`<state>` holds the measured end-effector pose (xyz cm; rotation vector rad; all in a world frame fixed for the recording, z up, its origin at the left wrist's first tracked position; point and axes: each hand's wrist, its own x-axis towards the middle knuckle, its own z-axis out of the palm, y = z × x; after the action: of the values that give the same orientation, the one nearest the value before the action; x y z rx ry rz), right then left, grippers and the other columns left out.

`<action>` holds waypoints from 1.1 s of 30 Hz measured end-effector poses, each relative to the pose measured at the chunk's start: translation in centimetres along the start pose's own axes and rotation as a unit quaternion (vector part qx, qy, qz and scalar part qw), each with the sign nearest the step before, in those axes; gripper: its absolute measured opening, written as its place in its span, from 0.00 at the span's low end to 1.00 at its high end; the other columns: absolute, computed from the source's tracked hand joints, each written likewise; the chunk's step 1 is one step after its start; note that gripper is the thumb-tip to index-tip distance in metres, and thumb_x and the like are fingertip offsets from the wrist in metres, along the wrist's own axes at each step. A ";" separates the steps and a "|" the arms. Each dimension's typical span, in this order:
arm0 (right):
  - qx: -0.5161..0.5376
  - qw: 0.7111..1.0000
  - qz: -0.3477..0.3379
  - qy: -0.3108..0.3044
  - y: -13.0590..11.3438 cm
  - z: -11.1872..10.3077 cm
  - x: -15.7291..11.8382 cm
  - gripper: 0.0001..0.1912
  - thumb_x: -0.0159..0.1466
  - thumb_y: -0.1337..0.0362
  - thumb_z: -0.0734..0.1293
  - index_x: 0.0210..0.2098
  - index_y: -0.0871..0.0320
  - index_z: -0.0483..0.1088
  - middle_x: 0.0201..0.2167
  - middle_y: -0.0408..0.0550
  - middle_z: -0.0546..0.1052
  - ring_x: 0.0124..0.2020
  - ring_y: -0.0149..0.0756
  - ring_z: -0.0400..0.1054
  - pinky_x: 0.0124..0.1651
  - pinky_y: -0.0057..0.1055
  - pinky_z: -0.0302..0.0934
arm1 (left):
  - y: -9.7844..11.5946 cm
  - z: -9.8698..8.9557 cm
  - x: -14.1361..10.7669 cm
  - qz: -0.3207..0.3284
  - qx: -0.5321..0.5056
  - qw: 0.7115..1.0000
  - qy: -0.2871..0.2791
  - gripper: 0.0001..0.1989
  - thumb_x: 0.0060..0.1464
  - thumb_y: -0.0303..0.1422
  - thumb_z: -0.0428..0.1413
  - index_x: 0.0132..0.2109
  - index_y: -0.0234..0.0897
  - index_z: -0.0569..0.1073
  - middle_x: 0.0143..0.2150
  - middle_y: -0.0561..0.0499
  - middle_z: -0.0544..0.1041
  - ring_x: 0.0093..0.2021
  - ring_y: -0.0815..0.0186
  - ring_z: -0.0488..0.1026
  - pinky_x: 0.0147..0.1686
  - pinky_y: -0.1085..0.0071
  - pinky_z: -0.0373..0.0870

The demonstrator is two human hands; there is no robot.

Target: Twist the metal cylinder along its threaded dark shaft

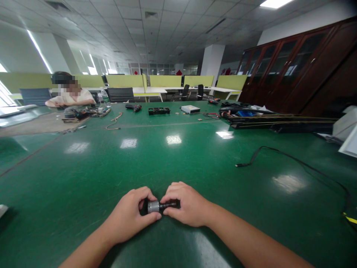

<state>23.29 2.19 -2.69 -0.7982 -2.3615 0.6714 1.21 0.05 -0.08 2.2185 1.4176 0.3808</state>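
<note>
A small cylindrical metal part (153, 207), silver with a dark left end, lies level just above or on the green table (178, 160). My left hand (129, 212) is closed round its silver body, thumb below and fingers above. A thin, dark ribbed shaft (166, 205) extends from it to the right. My right hand (188, 204) pinches this shaft between thumb and fingers, and its far end is partly hidden in the palm. The fingertips of both hands are close together near the middle of the part.
A black cable (279, 150) curves across the right side. Farther back lie a drill (134, 107), a black frame (158, 111), a silver box (190, 109), a cord (113, 124) and dark strips (256, 121). A person (71, 93) sits at the far left.
</note>
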 end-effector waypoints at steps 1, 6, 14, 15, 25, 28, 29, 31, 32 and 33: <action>0.000 1.000 -0.002 0.002 0.0 0.1 0.0 0.10 0.57 0.67 0.73 0.39 0.55 0.77 0.34 0.43 0.79 0.38 0.35 0.69 0.45 0.32 0.57 | 0.0 0.0 0.0 0.000 0.000 1.000 0.001 0.11 0.50 0.39 0.62 0.38 0.40 0.74 0.31 0.56 0.71 0.33 0.64 0.67 0.33 0.72 0.57; 0.001 1.000 -0.004 0.017 0.2 0.3 0.1 0.10 0.57 0.67 0.72 0.39 0.55 0.77 0.34 0.43 0.78 0.38 0.35 0.69 0.45 0.32 0.57 | 0.1 0.0 -0.1 -0.002 0.002 1.000 0.000 0.10 0.50 0.39 0.62 0.38 0.40 0.73 0.31 0.55 0.71 0.33 0.64 0.67 0.33 0.71 0.58; 0.003 1.000 -0.005 0.028 0.3 0.3 0.0 0.07 0.57 0.65 0.72 0.37 0.56 0.78 0.32 0.44 0.77 0.36 0.35 0.69 0.43 0.32 0.58 | 0.1 0.0 -0.1 -0.001 0.004 1.000 0.000 0.11 0.51 0.40 0.61 0.38 0.40 0.73 0.32 0.55 0.72 0.33 0.64 0.68 0.34 0.71 0.58; 0.004 1.000 -0.005 0.029 0.2 0.3 0.0 0.07 0.57 0.65 0.72 0.37 0.56 0.78 0.31 0.44 0.77 0.35 0.35 0.69 0.42 0.32 0.58 | 0.1 0.0 -0.1 -0.002 0.004 1.000 -0.001 0.11 0.51 0.40 0.61 0.39 0.40 0.73 0.32 0.55 0.72 0.33 0.64 0.68 0.34 0.71 0.59; -0.007 1.000 -0.008 0.022 0.4 0.2 0.1 0.07 0.57 0.65 0.73 0.36 0.57 0.77 0.30 0.44 0.77 0.34 0.34 0.69 0.42 0.31 0.59 | 0.3 -0.2 -0.1 0.002 0.002 1.000 0.000 0.11 0.51 0.40 0.61 0.39 0.40 0.74 0.32 0.55 0.72 0.33 0.64 0.67 0.34 0.71 0.59; -0.011 1.000 -0.012 0.023 0.3 0.1 0.1 0.06 0.57 0.65 0.72 0.35 0.57 0.77 0.30 0.44 0.77 0.34 0.35 0.68 0.41 0.31 0.59 | 0.3 -0.2 -0.1 0.001 0.001 1.000 -0.001 0.11 0.51 0.40 0.61 0.38 0.40 0.74 0.32 0.55 0.72 0.33 0.64 0.67 0.33 0.71 0.59; -0.012 1.000 -0.014 0.024 0.3 0.1 0.1 0.06 0.57 0.65 0.72 0.35 0.57 0.77 0.29 0.44 0.77 0.34 0.35 0.68 0.41 0.32 0.58 | 0.3 -0.2 -0.1 0.000 0.001 1.000 -0.001 0.11 0.51 0.40 0.61 0.38 0.40 0.74 0.32 0.55 0.72 0.33 0.64 0.67 0.33 0.71 0.59; -0.017 0.999 -0.014 0.025 0.3 0.0 0.1 0.05 0.57 0.65 0.72 0.34 0.56 0.76 0.29 0.44 0.77 0.34 0.36 0.68 0.41 0.32 0.58 | 0.3 -0.2 -0.1 -0.002 0.002 1.000 0.000 0.11 0.51 0.40 0.61 0.38 0.40 0.74 0.32 0.55 0.72 0.33 0.64 0.67 0.33 0.71 0.59; -0.020 0.999 -0.012 0.026 0.3 -0.1 0.1 0.05 0.57 0.65 0.72 0.34 0.56 0.76 0.29 0.44 0.77 0.34 0.36 0.68 0.41 0.32 0.58 | 0.3 -0.2 -0.1 -0.003 0.002 1.000 0.000 0.11 0.51 0.40 0.61 0.39 0.40 0.74 0.32 0.55 0.72 0.33 0.64 0.67 0.34 0.71 0.59; -0.022 0.999 -0.009 0.027 0.3 -0.1 0.1 0.05 0.56 0.64 0.72 0.34 0.56 0.76 0.29 0.44 0.77 0.34 0.36 0.69 0.41 0.33 0.57 | 0.3 -0.2 -0.1 -0.004 0.002 1.000 -0.001 0.11 0.51 0.40 0.61 0.39 0.40 0.74 0.32 0.55 0.72 0.33 0.64 0.67 0.34 0.71 0.59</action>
<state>23.38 2.46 -2.74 -0.8032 -2.3393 0.5867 1.26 -0.11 0.22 2.2152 1.4265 0.3736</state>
